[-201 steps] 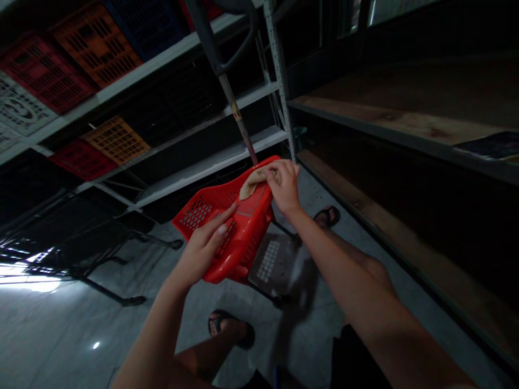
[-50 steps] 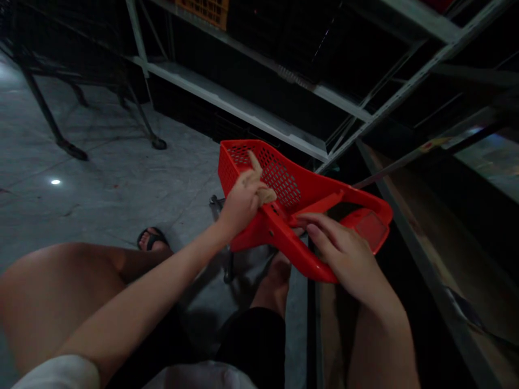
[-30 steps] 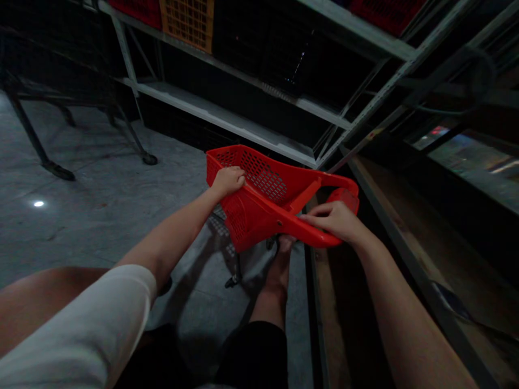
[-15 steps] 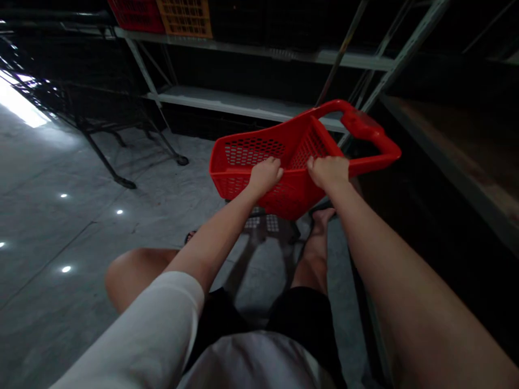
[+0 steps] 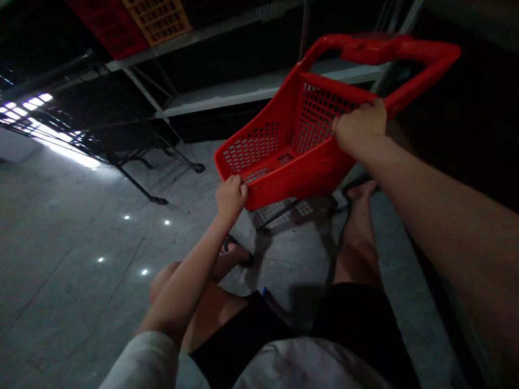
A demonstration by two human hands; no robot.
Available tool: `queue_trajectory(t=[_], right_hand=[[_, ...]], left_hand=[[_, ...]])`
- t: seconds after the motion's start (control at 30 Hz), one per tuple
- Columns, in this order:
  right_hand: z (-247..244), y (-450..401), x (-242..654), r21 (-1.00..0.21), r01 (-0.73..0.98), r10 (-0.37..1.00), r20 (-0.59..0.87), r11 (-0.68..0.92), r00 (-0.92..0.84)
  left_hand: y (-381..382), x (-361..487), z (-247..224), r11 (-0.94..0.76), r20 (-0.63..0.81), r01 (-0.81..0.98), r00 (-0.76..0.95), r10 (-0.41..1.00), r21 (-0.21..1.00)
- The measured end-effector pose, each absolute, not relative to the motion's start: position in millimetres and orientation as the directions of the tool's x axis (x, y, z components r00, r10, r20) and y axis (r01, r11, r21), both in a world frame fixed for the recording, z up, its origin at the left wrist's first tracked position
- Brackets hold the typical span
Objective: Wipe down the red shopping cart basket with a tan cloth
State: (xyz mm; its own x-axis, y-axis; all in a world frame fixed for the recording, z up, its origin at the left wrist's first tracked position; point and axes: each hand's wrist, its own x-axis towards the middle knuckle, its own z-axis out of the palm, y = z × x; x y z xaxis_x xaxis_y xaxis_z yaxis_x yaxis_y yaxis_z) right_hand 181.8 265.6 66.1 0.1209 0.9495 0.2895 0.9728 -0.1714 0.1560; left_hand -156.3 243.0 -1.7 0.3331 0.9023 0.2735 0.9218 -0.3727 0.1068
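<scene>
On red basket (image 5: 292,175), right fingers (image 5: 376,109) partly hidden

one head-worn camera looks forward and down from close above the hands (image 5: 232,199) and red cart (image 5: 300,175).

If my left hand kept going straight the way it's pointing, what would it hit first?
Your left hand grips the red cart at the end away from its handle; straight on, it would probably meet the cart's perforated far side wall first, though depth is hard to judge.
</scene>
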Motion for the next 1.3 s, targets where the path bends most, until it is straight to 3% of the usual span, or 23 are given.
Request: queue_trajectory(t=[0.1, 0.2, 0.3, 0.4, 0.5, 0.6, 0.7, 0.83, 0.93, 1.1, 1.2, 1.3], right_hand=[[41, 254, 138, 0.116, 0.990, 0.974, 0.221, -0.075, 0.047], [21, 234, 114, -0.016, 0.994, 0.947, 0.302, -0.112, 0.111], [17, 216, 134, -0.034, 0.996, 0.948, 0.305, -0.084, 0.091], [24, 207, 166, 0.002, 1.000, 0.979, 0.202, -0.002, 0.002], [33, 211, 178, 0.023, 0.999, 0.993, 0.115, 0.033, -0.035], [34, 229, 169, -0.006, 0.999, 0.993, 0.113, 0.032, -0.031], [26, 253, 157, -0.057, 0.998, 0.986, 0.167, 0.017, -0.007], [13, 274, 148, -0.065, 0.998, 0.963, 0.269, 0.018, 0.000], [14, 265, 133, -0.005, 1.000, 0.969, 0.245, 0.024, -0.022], [29, 213, 65, 0.064, 0.993, 0.995, 0.006, 0.102, -0.103], [31, 185, 27, 0.018, 0.997, 0.994, -0.078, 0.080, -0.079], [30, 165, 10, -0.083, 0.996, 0.995, -0.093, -0.034, 0.027]], left_hand=[[220, -128, -10, -0.487, 0.339, 0.861, 0.419, 0.843, 0.148], [185, -110, -17, -0.713, 0.552, 0.670, 0.521, 0.651, 0.208], [155, -102, -23, -0.864, 0.695, 0.483, 0.573, 0.435, 0.143], [153, -105, -27, -0.958, 0.702, 0.280, 0.670, 0.241, 0.062], [181, -127, -28, -0.981, 0.665, 0.192, 0.728, 0.168, 0.038], [232, -165, -28, -0.955, 0.612, 0.296, 0.751, 0.250, 0.027], [281, -193, -29, -0.830, 0.496, 0.552, 0.699, 0.515, 0.083], [306, -188, -41, -0.586, 0.480, 0.780, 0.435, 0.762, 0.222], [302, -170, -54, -0.508, 0.536, 0.802, 0.293, 0.792, 0.313], [294, -151, -56, -0.473, 0.508, 0.794, 0.247, 0.825, 0.383], [281, -144, -44, -0.435, 0.456, 0.826, 0.252, 0.853, 0.357], [249, -135, -30, -0.453, 0.406, 0.856, 0.332, 0.851, 0.250]])
